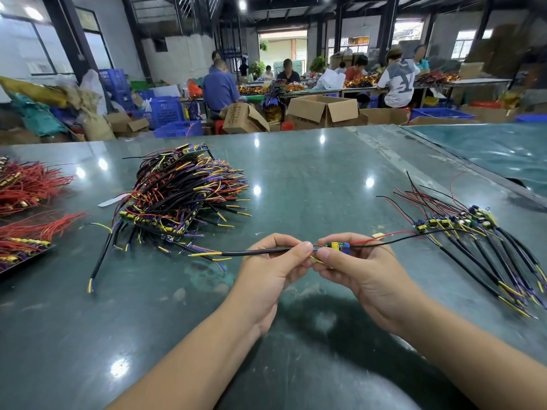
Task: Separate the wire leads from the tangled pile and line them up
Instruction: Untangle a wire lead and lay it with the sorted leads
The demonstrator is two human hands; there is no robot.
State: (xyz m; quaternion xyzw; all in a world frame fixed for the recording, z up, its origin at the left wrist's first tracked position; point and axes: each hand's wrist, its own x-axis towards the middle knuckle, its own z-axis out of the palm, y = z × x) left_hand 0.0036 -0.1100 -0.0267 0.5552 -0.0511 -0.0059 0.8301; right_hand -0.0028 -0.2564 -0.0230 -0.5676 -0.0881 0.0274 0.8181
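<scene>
A tangled pile of wire leads (183,193), black cables with yellow, purple and red ends on small boards, lies left of centre on the green table (310,173). At the right, several separated leads (473,241) lie side by side, boards at the top. Between them, above the table, I hold one wire lead (254,252). My left hand (272,270) pinches its black cable. My right hand (352,267) pinches the small green and yellow board at its end. Red and black thin wires trail right from the board.
Bundles of red wires (26,187) lie at the table's left edge, with a loose black cable (100,258) nearby. A second green table (488,149) adjoins at the far right. Beyond the table stand cardboard boxes (322,110), blue crates (177,128) and several seated workers.
</scene>
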